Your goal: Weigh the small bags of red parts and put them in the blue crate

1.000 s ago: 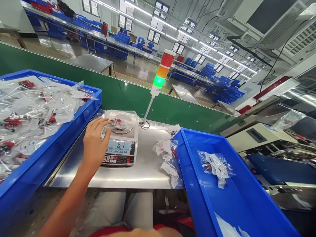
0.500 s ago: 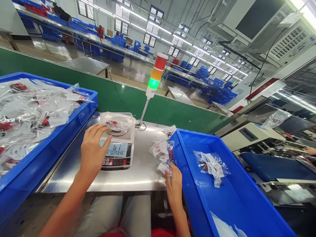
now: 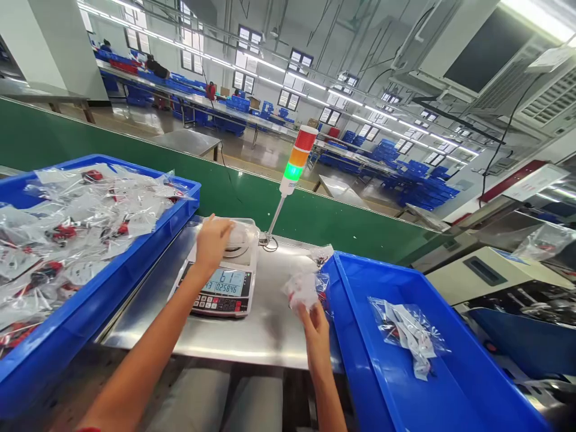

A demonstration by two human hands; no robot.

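Note:
My left hand [image 3: 211, 243] reaches over the pan of a digital scale [image 3: 220, 288], its fingers curled onto a clear plastic bag [image 3: 240, 233] that it partly hides. The scale's display reads 61 on top, with 0.25846 beneath. On the right, my right hand [image 3: 317, 333] pinches a clear plastic bag of white and red contents [image 3: 302, 293] just above the metal table. Close by, another clear bag [image 3: 323, 285] rests against the blue bin, and a small bag [image 3: 321, 254] lies near the bin's far corner.
A blue bin [image 3: 180, 211] at left is heaped with bagged red parts. The right blue bin [image 3: 355, 336] holds bags with white slips [image 3: 407, 330]. Behind the scale stand a signal tower lit green [image 3: 293, 172] and a green partition [image 3: 243, 191]. A machine [image 3: 490, 276] stands far right.
My left hand has moved further over the scale pan and closed on the bag there. My right hand has pinched a bag and raised it slightly. The camera view has shifted left.

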